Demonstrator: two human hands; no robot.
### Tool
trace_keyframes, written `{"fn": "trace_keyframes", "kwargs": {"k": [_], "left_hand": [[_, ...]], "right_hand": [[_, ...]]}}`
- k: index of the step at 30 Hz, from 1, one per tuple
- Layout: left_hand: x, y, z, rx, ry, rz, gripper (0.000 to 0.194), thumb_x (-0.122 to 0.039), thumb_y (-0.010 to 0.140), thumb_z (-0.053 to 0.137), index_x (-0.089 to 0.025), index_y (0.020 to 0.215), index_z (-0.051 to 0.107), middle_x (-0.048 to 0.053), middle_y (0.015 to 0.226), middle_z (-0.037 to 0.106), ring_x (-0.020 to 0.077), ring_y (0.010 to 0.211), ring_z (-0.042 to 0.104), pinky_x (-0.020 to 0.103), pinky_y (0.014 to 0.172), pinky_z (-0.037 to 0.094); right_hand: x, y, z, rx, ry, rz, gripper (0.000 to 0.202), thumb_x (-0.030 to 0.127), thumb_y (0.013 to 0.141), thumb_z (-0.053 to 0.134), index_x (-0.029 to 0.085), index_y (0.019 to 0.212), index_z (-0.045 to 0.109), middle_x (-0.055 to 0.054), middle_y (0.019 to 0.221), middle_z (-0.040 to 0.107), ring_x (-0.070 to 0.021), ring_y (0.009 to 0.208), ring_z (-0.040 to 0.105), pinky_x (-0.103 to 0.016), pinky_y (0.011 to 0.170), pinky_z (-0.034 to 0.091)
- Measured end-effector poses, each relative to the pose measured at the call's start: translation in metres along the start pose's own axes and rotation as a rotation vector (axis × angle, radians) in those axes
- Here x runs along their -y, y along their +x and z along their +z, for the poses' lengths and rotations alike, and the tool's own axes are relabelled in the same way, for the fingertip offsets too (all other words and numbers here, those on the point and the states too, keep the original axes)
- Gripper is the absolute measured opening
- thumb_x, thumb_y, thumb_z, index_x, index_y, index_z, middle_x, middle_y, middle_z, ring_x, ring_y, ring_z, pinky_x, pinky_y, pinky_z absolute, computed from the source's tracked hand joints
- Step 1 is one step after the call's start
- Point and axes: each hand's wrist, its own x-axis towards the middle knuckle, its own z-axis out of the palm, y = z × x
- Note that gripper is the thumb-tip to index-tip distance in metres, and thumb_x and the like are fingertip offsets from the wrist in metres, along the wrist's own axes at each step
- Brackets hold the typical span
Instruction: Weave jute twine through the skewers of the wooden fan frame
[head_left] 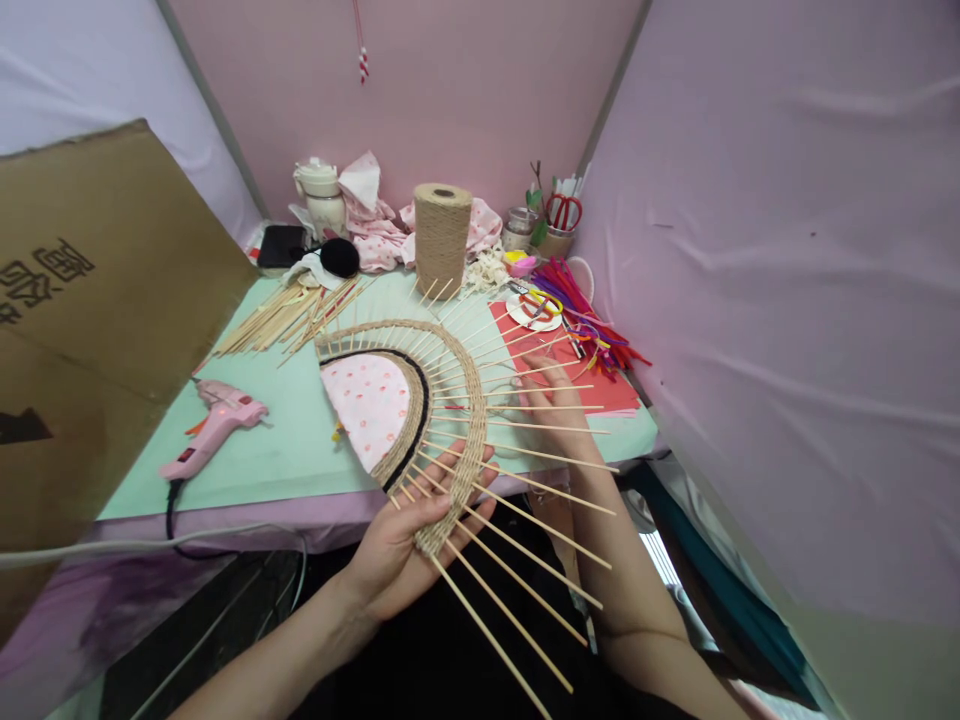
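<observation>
A half-round fan-like piece [474, 400] has thin wooden sticks spreading outward, a woven twine band across them, and a pink dotted cloth centre [369, 405] edged in twine and black cord. My left hand [409, 545] grips its lower end, thumb over the band and fingers behind it. My right hand [551, 395] is on the far side of the sticks, over the red sheet, its fingers apart and partly covered by the sticks. I make out nothing held in it. A pink glue gun [217, 425] lies on the table to the left.
A large cardboard sheet [90, 330] stands at left. Loose sticks [274, 315], a twine spool [442, 240], a white-lidded bottle [321, 195] and pink cloth [375, 240] line the back. Right are scissors [544, 305], red paper [517, 340] and coloured pipe cleaners [592, 320].
</observation>
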Motion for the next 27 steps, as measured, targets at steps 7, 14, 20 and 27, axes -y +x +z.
{"fn": "trace_keyframes", "kwargs": {"k": [7, 14, 20, 27], "left_hand": [[0.001, 0.001, -0.003, -0.007, -0.015, -0.001, 0.047, -0.003, 0.087, 0.046, -0.022, 0.129, 0.054, 0.007, 0.141, 0.052, 0.0223, 0.129, 0.049, 0.042, 0.113, 0.034], [0.0, 0.001, -0.002, -0.015, -0.012, 0.0, 0.047, -0.003, 0.087, 0.045, -0.021, 0.13, 0.053, 0.007, 0.141, 0.052, 0.0215, 0.128, 0.05, 0.041, 0.112, 0.036], [0.005, -0.001, -0.011, 0.072, -0.004, 0.011, 0.042, -0.011, 0.09, 0.049, -0.023, 0.129, 0.055, 0.006, 0.142, 0.051, 0.0225, 0.133, 0.044, 0.044, 0.116, 0.028], [-0.013, 0.001, -0.049, 0.267, -0.132, 0.027, 0.089, -0.069, 0.07, 0.061, -0.016, 0.139, 0.043, 0.017, 0.146, 0.042, 0.03, 0.14, 0.031, 0.042, 0.117, 0.024]], "right_hand": [[0.02, -0.012, -0.003, 0.282, 0.171, -0.082, 0.023, 0.036, 0.088, 0.056, 0.026, 0.104, 0.07, -0.004, 0.112, 0.068, -0.0209, 0.11, 0.059, -0.039, 0.101, 0.04], [0.026, -0.018, 0.023, 0.403, 0.225, -0.027, 0.017, 0.039, 0.085, 0.06, 0.027, 0.088, 0.072, -0.001, 0.098, 0.072, -0.0199, 0.101, 0.063, -0.044, 0.109, 0.031], [0.03, -0.024, 0.034, 0.269, 0.446, 0.188, 0.019, 0.042, 0.076, 0.068, 0.024, 0.076, 0.069, -0.003, 0.091, 0.069, -0.019, 0.088, 0.064, -0.033, 0.086, 0.049], [0.031, -0.024, 0.038, 0.313, 0.703, 0.284, 0.027, 0.048, 0.072, 0.07, 0.023, 0.077, 0.065, -0.002, 0.088, 0.07, -0.0191, 0.077, 0.067, -0.035, 0.079, 0.052]]}}
